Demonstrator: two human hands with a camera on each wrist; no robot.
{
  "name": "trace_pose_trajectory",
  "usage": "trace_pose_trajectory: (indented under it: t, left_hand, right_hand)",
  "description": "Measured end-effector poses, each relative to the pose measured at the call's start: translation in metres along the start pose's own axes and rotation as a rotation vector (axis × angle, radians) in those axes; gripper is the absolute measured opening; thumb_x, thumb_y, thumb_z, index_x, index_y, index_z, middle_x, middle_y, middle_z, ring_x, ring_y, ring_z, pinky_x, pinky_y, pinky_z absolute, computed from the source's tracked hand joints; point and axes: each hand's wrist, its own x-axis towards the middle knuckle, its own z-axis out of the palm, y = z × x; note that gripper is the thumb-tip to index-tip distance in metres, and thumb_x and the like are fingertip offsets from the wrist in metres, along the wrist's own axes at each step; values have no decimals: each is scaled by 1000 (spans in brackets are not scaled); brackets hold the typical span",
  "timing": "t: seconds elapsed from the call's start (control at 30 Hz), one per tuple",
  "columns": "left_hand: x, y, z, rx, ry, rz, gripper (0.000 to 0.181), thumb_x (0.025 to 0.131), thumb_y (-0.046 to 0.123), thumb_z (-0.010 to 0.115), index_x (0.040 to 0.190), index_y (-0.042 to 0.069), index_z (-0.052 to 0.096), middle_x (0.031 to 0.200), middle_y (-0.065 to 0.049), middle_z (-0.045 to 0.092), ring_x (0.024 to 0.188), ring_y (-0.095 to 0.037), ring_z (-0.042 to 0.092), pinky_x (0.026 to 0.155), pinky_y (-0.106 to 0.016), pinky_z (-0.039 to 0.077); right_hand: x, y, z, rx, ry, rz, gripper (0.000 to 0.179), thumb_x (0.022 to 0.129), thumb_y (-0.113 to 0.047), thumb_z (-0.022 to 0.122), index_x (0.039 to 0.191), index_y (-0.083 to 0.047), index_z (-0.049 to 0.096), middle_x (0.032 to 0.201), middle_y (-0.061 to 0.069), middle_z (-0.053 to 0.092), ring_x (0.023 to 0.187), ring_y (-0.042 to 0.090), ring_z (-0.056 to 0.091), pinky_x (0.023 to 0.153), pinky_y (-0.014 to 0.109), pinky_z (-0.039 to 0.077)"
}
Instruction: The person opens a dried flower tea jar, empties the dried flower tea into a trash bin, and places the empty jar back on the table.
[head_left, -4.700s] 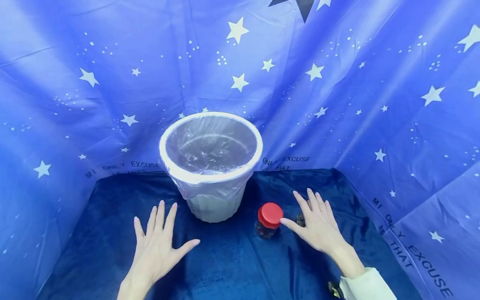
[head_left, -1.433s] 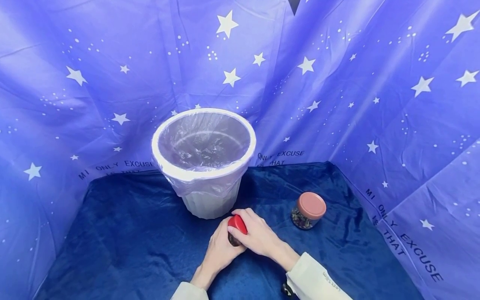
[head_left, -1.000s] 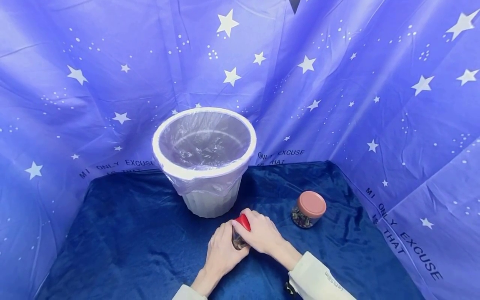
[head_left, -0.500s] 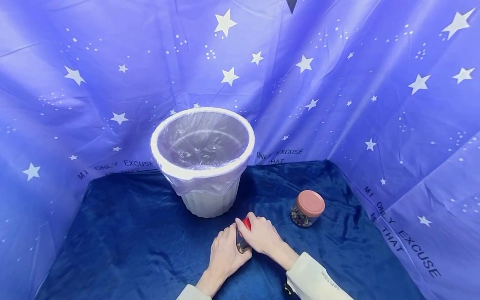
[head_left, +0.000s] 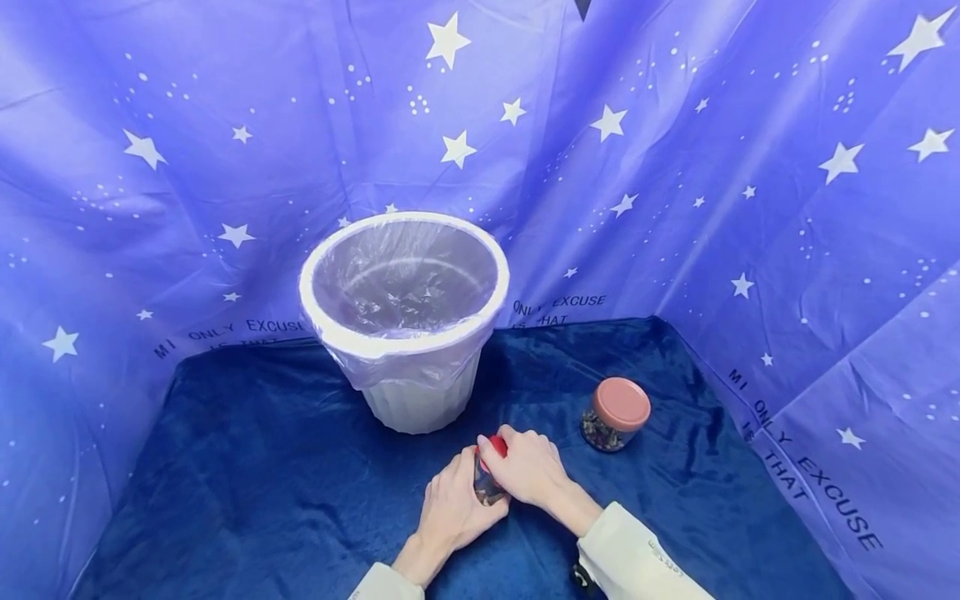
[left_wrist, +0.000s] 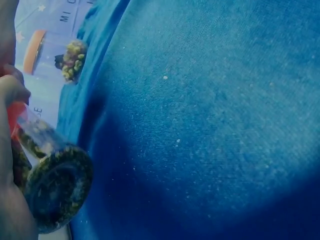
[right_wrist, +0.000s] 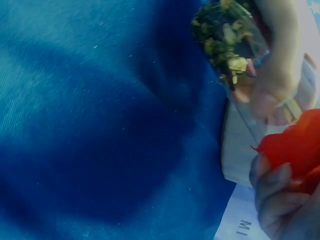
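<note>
A clear jar [head_left: 489, 490] with dried bits of plant inside is held tilted above the blue cloth in front of the bin. My left hand [head_left: 456, 504] grips its body, with the thumb lying across the glass in the right wrist view. Around the red lid [head_left: 497, 447] curl the fingers of my right hand [head_left: 531, 469]. The lid [right_wrist: 295, 145] sits at the jar's mouth; whether it is loose I cannot tell. In the left wrist view, the jar's round base [left_wrist: 60, 187] faces the camera.
A white bin [head_left: 423, 400] lined with a clear plastic bag stands behind the hands. To the right stands a second jar [head_left: 603, 433] with a pink lid and similar contents. Blue cloth [head_left: 262, 467] covers the table; a starry curtain [head_left: 225, 183] encloses it.
Both hands, earlier spread and apart, have come together on the red-lidded jar, which has moved left from its place beside the bin. Lately it has shifted slightly right and nearer, tilting more.
</note>
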Motion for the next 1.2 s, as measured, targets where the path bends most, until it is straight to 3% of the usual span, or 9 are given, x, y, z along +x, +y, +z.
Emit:
trace_pose_trajectory:
  t: [0.23,0.47,0.6,0.83,1.03,1.2]
  left_hand:
    - [2,4,-9,-57,-27,5,60,63,42,80,110,12,57,82,3,64,65,-11,60,54,-25,49]
    - [9,9,-19,-47,-44,71,54,65,41,80,105,12,56,80,4,63,64,-10,61,54,-24,51]
    - [11,12,-23,-72,-81,102,52,66,41,80,103,13,56,81,4,64,67,-10,63,58,-24,53]
    - [15,15,-30,-202,-185,65,48,69,41,79,102,15,58,82,4,67,68,-9,63,59,-21,52]
    - [19,14,-34,-351,-293,22,48,69,44,80,102,16,59,83,4,69,68,-3,62,60,-17,49]
    - [22,11,-40,-497,-379,54,49,71,40,81,107,15,59,86,2,70,71,1,62,64,-13,51]
  right_hand:
    - [-1,-3,-3,-46,110,-126,36,92,-42,56,68,-15,57,58,5,59,54,27,59,46,34,40]
    - [-6,1,-8,0,199,-196,30,90,-34,60,66,-15,56,54,-1,52,48,19,52,44,26,33]
    - [-9,7,-10,19,260,-293,26,87,-29,62,66,-16,55,53,-5,50,46,12,47,43,21,29]
    - [-8,15,-15,50,311,-474,15,84,-27,60,74,-15,60,60,-7,55,48,4,45,44,16,31]
    - [-4,22,-20,64,327,-666,10,81,-21,57,83,-12,60,67,-5,60,52,5,52,48,17,40]
    - [-1,25,-23,79,345,-805,16,78,-19,57,90,-9,60,75,-2,65,59,7,58,53,19,48]
